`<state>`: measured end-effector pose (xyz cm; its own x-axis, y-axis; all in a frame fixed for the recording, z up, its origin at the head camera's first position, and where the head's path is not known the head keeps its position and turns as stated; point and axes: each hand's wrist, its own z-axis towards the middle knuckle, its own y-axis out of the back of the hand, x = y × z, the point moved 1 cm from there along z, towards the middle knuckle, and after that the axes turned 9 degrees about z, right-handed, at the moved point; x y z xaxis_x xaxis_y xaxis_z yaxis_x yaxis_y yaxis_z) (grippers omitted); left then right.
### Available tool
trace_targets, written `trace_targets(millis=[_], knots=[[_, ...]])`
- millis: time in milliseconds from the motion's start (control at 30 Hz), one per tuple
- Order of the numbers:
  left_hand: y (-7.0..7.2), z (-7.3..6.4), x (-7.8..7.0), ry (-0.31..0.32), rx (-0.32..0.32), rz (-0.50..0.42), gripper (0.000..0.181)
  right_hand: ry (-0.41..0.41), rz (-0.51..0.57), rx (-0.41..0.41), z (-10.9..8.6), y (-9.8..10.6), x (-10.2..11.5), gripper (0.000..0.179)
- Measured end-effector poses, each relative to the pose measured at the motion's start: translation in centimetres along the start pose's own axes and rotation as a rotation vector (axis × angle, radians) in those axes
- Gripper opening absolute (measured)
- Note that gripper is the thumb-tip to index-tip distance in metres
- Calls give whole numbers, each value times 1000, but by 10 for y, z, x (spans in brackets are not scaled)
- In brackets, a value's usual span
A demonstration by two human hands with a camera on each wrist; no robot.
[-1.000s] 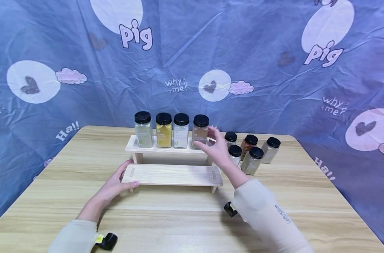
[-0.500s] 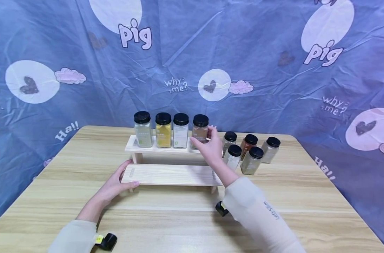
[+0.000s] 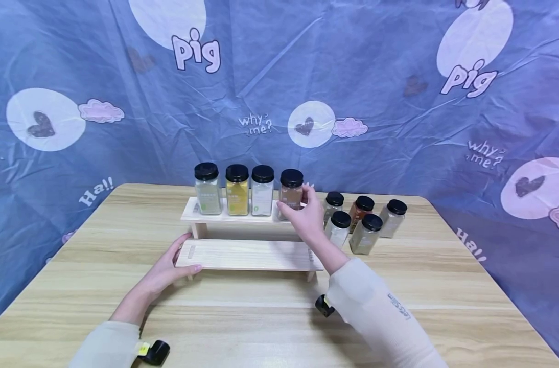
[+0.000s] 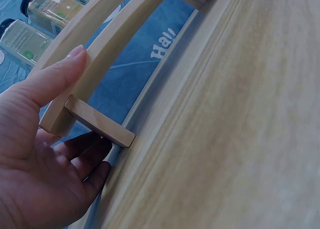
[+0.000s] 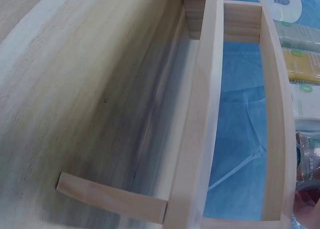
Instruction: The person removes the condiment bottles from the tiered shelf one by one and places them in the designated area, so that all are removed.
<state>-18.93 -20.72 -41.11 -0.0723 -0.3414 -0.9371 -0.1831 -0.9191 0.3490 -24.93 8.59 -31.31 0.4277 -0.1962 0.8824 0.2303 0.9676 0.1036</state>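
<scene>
My right hand holds a jar of brown spice with a black lid, thumb at its front left and fingers round its right side. This jar is upright at the right end of the upper tier of a pale wooden two-tier rack. To its left on that tier stand a jar of white powder, a yellow spice jar and a pale greenish jar. My left hand grips the lower tier's left end, thumb on top; in the left wrist view its fingers curl below the board.
Several more black-lidded jars stand on the wooden table right of the rack, among them a reddish jar and a greyish jar. A patterned blue cloth hangs behind the table.
My right hand and forearm have swung left around the brown spice jar. That jar has come slightly toward the front of the upper tier. My left hand stays in place on the rack.
</scene>
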Motion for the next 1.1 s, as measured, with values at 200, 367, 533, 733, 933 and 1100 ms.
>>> trace_targets(millis=[200,367,533,733,933,1100], knots=[[-1,0,0,8,-1,7,89,-17,1,21,-4,8,7,48],[-1,0,0,3,3,0,90,-18,-35,40,-6,18,14,49],[-1,0,-1,11,5,5,89,-23,-45,85,-10,30,25,52],[0,-1,-1,21,8,2,90,-70,-62,119,-14,47,37,52],[1,0,-1,16,6,5,91,-86,-105,119,-18,66,40,49],[1,0,-2,16,9,12,90,-76,-114,111,-24,80,39,45]])
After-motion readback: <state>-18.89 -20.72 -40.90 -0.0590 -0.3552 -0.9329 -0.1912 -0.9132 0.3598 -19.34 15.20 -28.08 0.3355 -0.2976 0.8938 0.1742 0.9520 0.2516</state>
